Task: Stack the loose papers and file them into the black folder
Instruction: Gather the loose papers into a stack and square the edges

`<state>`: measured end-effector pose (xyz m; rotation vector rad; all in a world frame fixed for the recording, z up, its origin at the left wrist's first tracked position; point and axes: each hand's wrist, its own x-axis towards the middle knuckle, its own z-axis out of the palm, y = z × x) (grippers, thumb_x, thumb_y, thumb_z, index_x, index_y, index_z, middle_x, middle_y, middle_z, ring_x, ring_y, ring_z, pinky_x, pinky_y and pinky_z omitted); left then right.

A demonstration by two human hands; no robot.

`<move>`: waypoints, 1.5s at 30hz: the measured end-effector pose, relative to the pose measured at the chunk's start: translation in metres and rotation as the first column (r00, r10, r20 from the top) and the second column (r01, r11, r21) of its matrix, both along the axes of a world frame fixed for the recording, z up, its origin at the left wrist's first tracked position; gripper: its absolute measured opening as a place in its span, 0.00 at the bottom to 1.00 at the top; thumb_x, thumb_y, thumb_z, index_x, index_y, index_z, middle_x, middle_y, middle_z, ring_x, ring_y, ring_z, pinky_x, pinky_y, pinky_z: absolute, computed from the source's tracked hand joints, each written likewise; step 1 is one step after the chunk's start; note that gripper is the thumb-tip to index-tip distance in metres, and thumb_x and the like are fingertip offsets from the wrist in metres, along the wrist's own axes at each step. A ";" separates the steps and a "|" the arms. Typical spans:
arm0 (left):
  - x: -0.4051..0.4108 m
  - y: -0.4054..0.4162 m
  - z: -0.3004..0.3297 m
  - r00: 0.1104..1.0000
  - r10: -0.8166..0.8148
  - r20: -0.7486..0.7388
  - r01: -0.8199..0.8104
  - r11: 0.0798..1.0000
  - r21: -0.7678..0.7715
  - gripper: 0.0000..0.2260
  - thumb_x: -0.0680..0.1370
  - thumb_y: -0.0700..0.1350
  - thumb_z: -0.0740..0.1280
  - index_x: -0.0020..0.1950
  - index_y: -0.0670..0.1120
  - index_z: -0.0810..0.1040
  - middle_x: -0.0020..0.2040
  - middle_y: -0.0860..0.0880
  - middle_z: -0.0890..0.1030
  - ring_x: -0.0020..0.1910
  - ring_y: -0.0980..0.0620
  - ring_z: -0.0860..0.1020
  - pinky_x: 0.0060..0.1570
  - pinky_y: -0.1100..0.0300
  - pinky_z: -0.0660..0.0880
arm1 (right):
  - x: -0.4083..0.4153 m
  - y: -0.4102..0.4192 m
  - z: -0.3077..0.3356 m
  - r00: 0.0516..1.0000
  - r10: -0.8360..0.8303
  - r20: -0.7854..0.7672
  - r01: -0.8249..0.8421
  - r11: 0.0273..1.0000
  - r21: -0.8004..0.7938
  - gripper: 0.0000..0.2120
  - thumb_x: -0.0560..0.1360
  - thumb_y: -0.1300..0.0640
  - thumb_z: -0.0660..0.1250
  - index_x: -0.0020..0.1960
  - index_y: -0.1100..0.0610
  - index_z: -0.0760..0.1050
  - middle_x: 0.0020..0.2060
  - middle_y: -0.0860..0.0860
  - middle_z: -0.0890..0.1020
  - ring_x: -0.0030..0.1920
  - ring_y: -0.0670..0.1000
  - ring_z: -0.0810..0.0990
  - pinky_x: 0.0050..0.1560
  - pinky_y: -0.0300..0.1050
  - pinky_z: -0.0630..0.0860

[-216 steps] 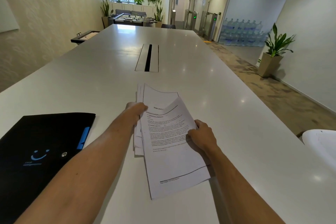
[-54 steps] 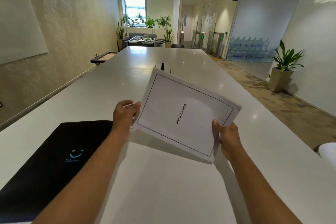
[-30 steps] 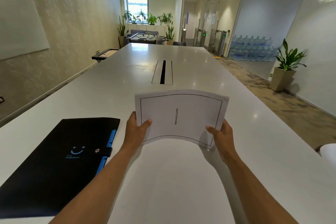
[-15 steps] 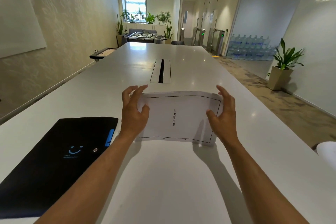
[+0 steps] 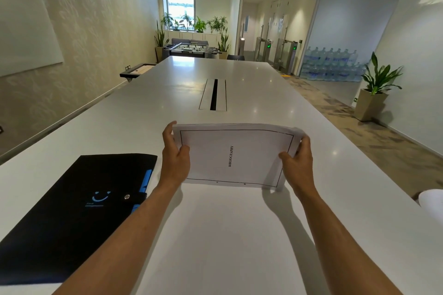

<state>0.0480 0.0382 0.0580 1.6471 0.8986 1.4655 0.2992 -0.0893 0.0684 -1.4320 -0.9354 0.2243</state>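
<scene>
A stack of white papers [image 5: 236,155] stands on its long lower edge on the white table [image 5: 215,235], top sheet facing me with a black border and the word BIBLIOGRAPHY sideways. My left hand [image 5: 174,157] grips the stack's left edge, thumb in front and fingers behind. My right hand [image 5: 298,163] grips the right edge the same way. The black folder [image 5: 72,213] lies shut on the table to the left of my left forearm, with a snap button, a blue smile logo and a blue strip along its right side.
A cable slot [image 5: 213,94] is set into the table's middle beyond the papers. A white rounded object [image 5: 431,201] shows at the right edge. A potted plant [image 5: 374,93] stands on the floor to the right, water bottles [image 5: 333,64] behind it.
The stack went from flat on the table under my spread fingers to upright on its lower edge, with both hands now gripping its sides.
</scene>
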 end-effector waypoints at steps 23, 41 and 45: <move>-0.026 0.017 -0.014 0.960 -0.123 0.251 0.239 0.829 -0.507 0.11 0.75 0.42 0.69 0.56 0.52 0.79 0.50 0.45 0.81 0.52 0.45 0.79 0.45 0.57 0.73 | -0.010 0.000 -0.041 0.839 -0.073 -0.539 0.013 0.994 -0.113 0.11 0.68 0.74 0.59 0.41 0.59 0.71 0.31 0.54 0.72 0.27 0.51 0.67 0.26 0.43 0.66; 0.039 -0.041 0.008 0.847 0.139 0.514 0.138 0.874 -0.465 0.11 0.76 0.45 0.71 0.55 0.56 0.73 0.53 0.55 0.79 0.58 0.50 0.77 0.58 0.55 0.74 | -0.091 0.004 -0.054 0.498 0.184 -0.848 -0.087 0.983 0.162 0.17 0.70 0.71 0.62 0.50 0.52 0.76 0.38 0.49 0.78 0.34 0.47 0.78 0.37 0.41 0.77; 0.023 -0.031 0.016 0.924 0.068 0.377 0.058 0.948 -0.313 0.06 0.76 0.46 0.70 0.51 0.54 0.77 0.51 0.51 0.82 0.53 0.51 0.81 0.54 0.53 0.77 | -0.065 0.002 -0.023 0.599 0.053 -0.799 0.051 0.993 0.104 0.23 0.69 0.70 0.67 0.60 0.54 0.68 0.50 0.53 0.74 0.45 0.50 0.76 0.41 0.46 0.80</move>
